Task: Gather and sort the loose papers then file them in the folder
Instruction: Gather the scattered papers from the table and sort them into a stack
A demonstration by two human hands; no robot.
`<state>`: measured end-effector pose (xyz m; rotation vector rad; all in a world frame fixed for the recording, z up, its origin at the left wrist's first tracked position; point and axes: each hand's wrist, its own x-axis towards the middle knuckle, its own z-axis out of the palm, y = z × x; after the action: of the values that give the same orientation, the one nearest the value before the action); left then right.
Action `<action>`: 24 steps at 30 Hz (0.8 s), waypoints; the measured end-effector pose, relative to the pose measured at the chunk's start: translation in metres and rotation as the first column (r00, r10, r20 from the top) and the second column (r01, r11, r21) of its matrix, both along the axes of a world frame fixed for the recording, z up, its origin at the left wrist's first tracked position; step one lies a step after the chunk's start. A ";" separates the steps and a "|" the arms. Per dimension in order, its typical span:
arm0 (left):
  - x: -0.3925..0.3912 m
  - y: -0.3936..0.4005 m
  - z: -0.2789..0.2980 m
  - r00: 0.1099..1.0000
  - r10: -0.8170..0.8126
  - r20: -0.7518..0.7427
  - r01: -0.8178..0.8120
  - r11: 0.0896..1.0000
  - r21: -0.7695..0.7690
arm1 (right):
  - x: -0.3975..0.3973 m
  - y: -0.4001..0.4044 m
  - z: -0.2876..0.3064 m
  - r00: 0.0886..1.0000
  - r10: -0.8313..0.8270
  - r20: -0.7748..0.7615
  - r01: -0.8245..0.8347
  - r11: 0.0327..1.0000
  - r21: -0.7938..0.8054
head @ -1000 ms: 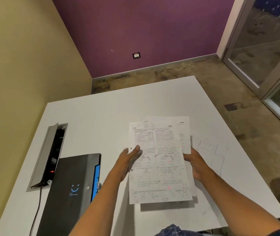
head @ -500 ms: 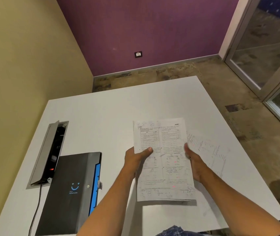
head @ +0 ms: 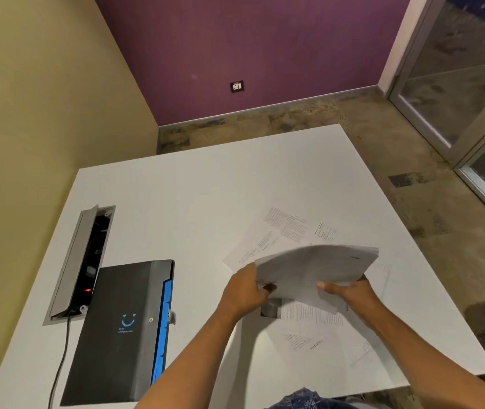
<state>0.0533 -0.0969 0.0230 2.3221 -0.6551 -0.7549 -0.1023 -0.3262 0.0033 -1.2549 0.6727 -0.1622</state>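
Above the white table, both hands' grips clamp a paper stack; folder lettering unreadable.

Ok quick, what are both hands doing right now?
Left hand: holding the left edge of the paper stack.
Right hand: holding the same stack's near edge.

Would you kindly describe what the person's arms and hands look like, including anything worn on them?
Both forearms are bare to the frame's edge, no sleeves showing. The left hand and right hand show no gloves, rings, watch or wristbands. Blue patterned fabric shows at the bottom edge.
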 end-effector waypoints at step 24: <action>0.061 -0.002 -0.054 0.923 0.348 0.162 -0.383 0.872 0.306 | -0.023 -0.034 -0.022 0.972 -0.232 0.036 0.232 0.973 -0.005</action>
<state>0.1142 -0.0993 -0.0309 2.6993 -0.1138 -0.6052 -0.1257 -0.3599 -0.0183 -1.1773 0.7882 -0.3802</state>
